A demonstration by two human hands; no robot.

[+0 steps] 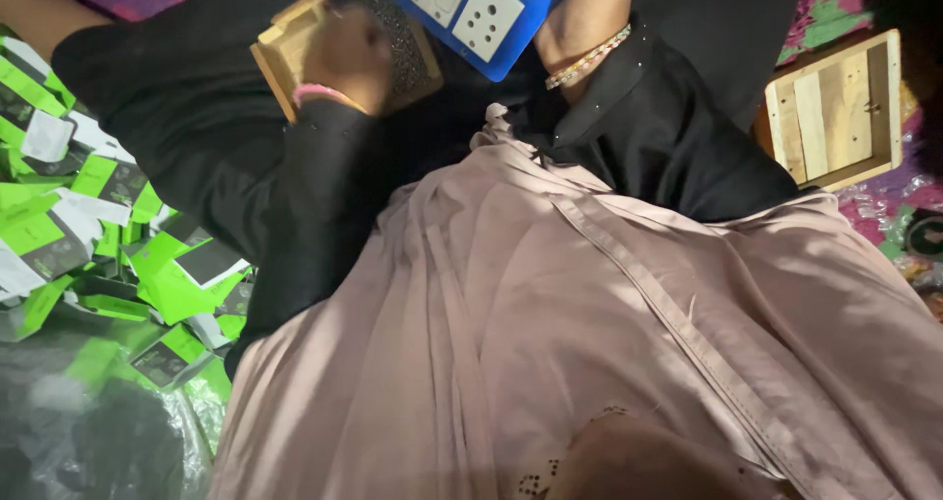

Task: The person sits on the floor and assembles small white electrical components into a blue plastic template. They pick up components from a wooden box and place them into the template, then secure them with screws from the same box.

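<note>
My left hand [346, 60] grips a shallow wooden box [283, 43] near the top of the view, fingers curled over its rim. A blue panel [491, 19] with white switches and sockets lies against the box's upper right side. My right forearm, wearing a beaded bracelet, reaches up beside the panel; my right hand [580, 9] is mostly cut off by the frame's top edge, so its grasp is unclear. Black sleeves and a dusty-pink cloth [589, 333] over my lap fill the middle.
A heap of green, black and white small cartons [108, 235] lies at the left on clear plastic sheeting [88, 431]. A second wooden box [835, 107] rests at the right on a patterned mat.
</note>
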